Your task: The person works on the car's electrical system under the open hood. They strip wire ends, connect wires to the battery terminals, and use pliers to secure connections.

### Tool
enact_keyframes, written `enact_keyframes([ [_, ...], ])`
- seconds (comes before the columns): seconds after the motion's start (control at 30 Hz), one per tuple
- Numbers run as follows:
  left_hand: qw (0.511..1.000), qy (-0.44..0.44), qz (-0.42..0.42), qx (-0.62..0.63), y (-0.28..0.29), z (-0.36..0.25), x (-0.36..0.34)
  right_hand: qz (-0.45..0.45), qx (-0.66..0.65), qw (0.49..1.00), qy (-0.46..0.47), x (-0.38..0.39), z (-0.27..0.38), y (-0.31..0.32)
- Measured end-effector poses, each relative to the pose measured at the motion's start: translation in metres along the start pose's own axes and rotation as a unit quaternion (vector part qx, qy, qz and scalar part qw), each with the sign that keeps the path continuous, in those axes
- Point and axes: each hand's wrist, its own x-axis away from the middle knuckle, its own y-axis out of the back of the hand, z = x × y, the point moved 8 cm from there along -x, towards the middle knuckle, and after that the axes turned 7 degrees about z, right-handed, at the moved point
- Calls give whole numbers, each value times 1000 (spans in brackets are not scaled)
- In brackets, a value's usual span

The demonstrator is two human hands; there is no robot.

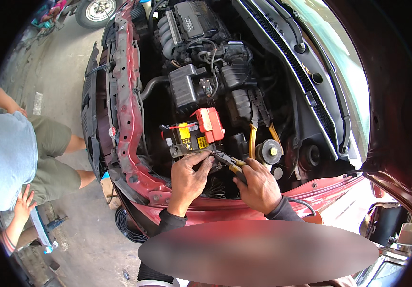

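My right hand (261,187) is closed round the yellow and dark handles of a pair of pliers (226,159). The metal jaws point left, toward the fingertips of my left hand (189,176). That hand is closed in a pinch at the jaws; what it holds is too small to make out. Just beyond my left hand sits a car battery (188,137) with yellow labels and a red terminal cover (209,125). Beyond my right hand, a larger tool with two yellow handles (252,141) rests among the engine parts, its handles spread apart.
The engine (194,24) and a black air box (185,87) lie farther back. A round reservoir (269,152) stands beside the yellow handles. The red front frame (128,110) runs along the left. Another person (12,153) stands left of the car, near coiled black cable (128,224).
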Motion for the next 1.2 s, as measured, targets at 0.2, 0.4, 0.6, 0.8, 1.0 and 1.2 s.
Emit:
enact_keyframes([
  [0.2, 1000, 13, 16, 3, -4, 9, 4, -35, -23, 999, 12, -4, 9, -1],
  [0.4, 971, 90, 72, 210, -10, 17, 2, 41, -19, 999, 7, -8, 0, -2],
  [0.6, 986, 42, 148, 72, -18, -7, -9, 15, 26, 999, 25, -14, -9, 0],
  [0.8, 998, 10, 56, 0, -16, -11, -1, 105, 68, 992, -9, -22, -27, -18],
  [1.0, 963, 149, 38, 222, -26, 29, 3, -27, 196, 977, 75, -18, -7, 17],
  [1.2, 950, 169, 112, 238, -33, 34, 4, 27, -86, 993, -79, -4, -27, 39],
])
